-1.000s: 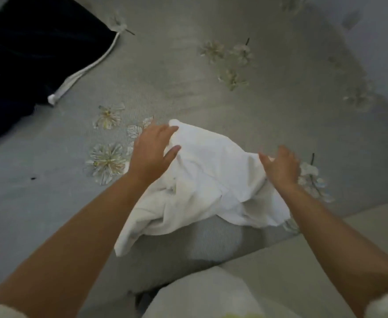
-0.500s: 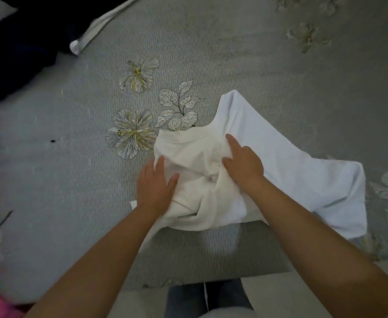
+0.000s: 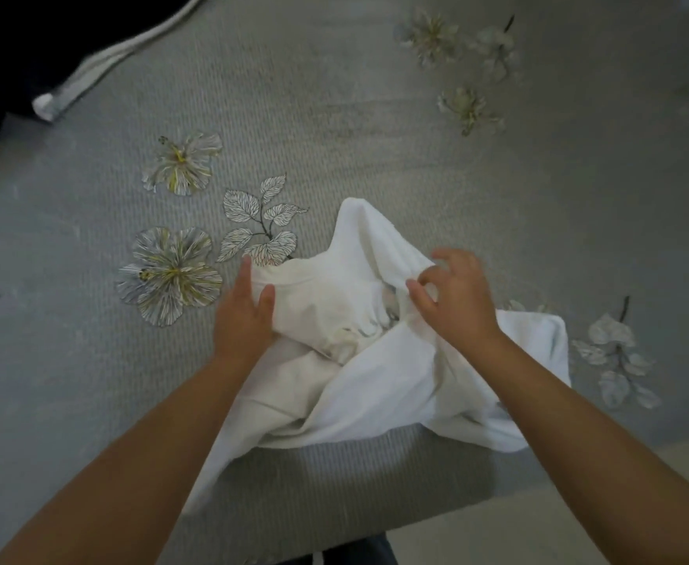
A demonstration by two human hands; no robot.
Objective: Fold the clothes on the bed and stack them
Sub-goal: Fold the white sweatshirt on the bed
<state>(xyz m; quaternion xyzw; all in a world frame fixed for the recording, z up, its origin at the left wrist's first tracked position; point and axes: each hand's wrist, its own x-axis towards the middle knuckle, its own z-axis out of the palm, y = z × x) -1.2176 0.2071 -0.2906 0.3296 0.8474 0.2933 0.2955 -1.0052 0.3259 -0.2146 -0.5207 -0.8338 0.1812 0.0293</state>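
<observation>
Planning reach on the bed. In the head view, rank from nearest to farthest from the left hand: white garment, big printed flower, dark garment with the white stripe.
1. White garment: touching the left hand.
2. Big printed flower: just left of it.
3. Dark garment: far top-left corner.

No readable text, labels, brands, numbers or signs anywhere in view.

The white garment [image 3: 375, 360] carries a faint grey mark near its crumpled middle, between the left hand [image 3: 243, 320] and the right hand [image 3: 454, 301], but it is too creased and blurred to tell whether it is lettering or only a drawing. The grey bedspread [image 3: 334, 116] bears printed flowers and leaves only, with no words among them. The dark garment [image 3: 29, 42] in the far left corner has a plain white stripe with nothing written on it.
</observation>
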